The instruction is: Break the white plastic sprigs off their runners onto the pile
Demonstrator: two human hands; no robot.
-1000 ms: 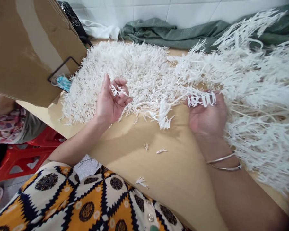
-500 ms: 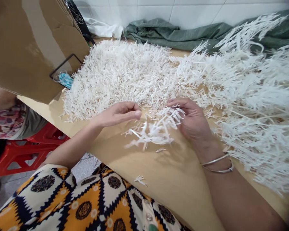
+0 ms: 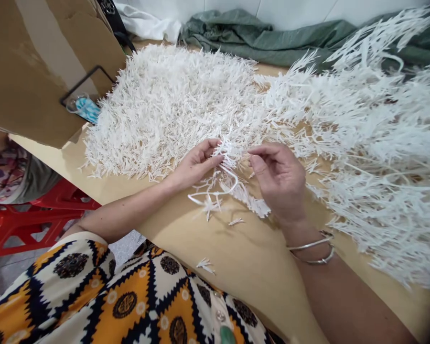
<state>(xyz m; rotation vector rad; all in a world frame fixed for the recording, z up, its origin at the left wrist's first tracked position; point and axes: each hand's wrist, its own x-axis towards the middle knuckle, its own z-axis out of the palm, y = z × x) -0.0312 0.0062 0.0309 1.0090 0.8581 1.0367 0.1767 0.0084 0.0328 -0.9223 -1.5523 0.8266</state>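
Observation:
My left hand (image 3: 197, 165) pinches a white plastic foliage branch (image 3: 231, 153) between thumb and fingers. Its bare curved stem (image 3: 232, 184) loops down towards me, with feathery sprigs hanging below and to the right. Just right of the branch, my right hand (image 3: 277, 174) has its thumb and forefinger drawn together; what lies between the tips is too small to make out. A metal bangle circles the right wrist. Behind both hands spreads a big heap of short white sprigs (image 3: 179, 105). Small loose pieces (image 3: 205, 265) lie on the tabletop near me.
Longer white branches (image 3: 380, 157) are piled at the right. At the left stand a cardboard box (image 3: 50, 71) and a thin black frame with a blue-and-white item (image 3: 88, 110). Green cloth (image 3: 265, 40) lies along the wall. Another person sits beside red stools (image 3: 32, 227).
The branch has passed from my right hand into my left, which moved right to grip it. My right hand now pinches beside it. The view has shifted slightly.

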